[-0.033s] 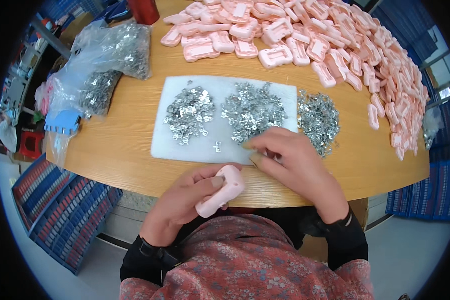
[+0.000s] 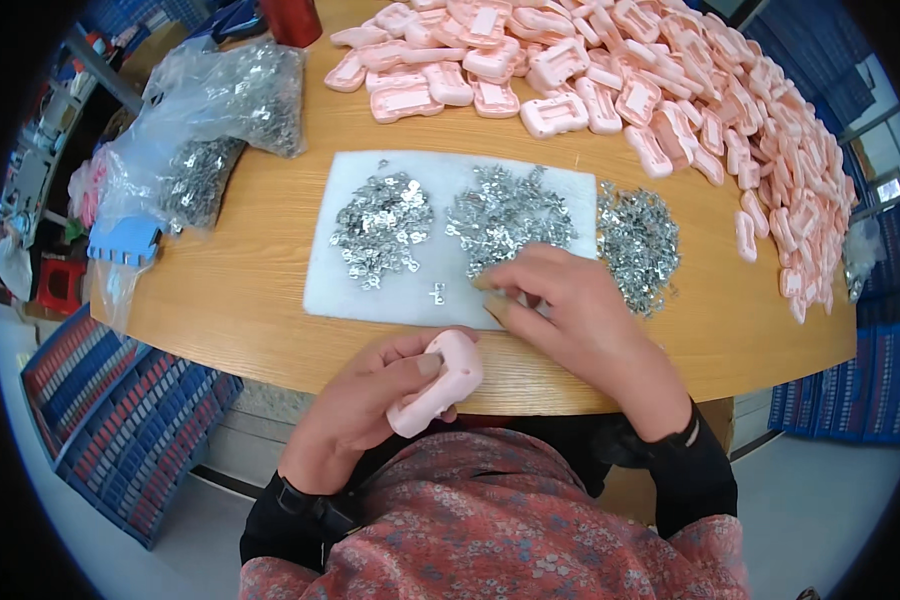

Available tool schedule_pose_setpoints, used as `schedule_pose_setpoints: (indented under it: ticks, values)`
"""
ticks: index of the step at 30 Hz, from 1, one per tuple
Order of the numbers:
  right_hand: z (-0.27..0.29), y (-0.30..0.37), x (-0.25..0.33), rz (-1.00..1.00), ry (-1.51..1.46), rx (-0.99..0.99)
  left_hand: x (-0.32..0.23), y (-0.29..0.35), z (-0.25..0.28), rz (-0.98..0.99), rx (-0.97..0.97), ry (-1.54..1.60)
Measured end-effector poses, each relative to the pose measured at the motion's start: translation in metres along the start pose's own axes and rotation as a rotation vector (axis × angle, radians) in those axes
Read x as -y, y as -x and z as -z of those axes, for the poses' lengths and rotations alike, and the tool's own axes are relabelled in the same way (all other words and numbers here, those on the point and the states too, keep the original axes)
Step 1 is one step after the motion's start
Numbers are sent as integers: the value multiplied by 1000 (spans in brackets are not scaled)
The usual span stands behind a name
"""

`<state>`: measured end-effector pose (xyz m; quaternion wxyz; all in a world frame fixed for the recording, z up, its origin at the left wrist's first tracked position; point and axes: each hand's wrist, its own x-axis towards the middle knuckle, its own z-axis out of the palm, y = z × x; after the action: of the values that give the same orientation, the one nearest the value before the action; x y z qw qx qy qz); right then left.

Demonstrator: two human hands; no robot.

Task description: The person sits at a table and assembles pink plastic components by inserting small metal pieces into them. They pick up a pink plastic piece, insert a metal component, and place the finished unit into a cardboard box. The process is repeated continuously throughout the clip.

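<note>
My left hand [image 2: 365, 395] is closed around a pale pink plastic housing [image 2: 460, 375], tilted above the table's front edge. Its thumb presses into the housing's hollow; what lies under the thumb is hidden. My right hand [image 2: 565, 300] hovers at the front of a white foam mat [image 2: 320, 285], beside the middle pile of small metal clips [image 2: 500, 215]. Thumb and forefinger are apart, with nothing visible between them. One loose metal piece [image 2: 437, 293] lies left of those fingertips. On the mat's left part is another pile of metal clips [image 2: 380, 220].
A third metal pile [image 2: 635, 245] sits on the wooden table [image 2: 240, 290], right of the mat. Many pink housings [image 2: 660, 90] are heaped along the far and right sides. Plastic bags of metal parts [image 2: 260, 100] and a blue plastic piece [image 2: 122, 245] lie at left.
My right hand has shifted slightly left and away from me, toward the loose metal piece. My left hand with the pink housing has moved a little left.
</note>
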<state>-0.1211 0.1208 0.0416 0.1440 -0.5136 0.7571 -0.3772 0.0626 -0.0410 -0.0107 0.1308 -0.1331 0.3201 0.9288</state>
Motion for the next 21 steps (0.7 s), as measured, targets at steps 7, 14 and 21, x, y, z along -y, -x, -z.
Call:
schedule_pose_setpoints:
  ticks: [7, 14, 21]
  values:
    - [-50, -60, 1, 159, 464, 60, -12, 18, -9, -78, -65, 148]
    - [-40, -61, 5, 225, 437, 35, -16, 16, 9, -226, -263, 114]
    - [-24, -30, 18, 422, 338, -18, -25, -10, -6, -272, -318, 205]
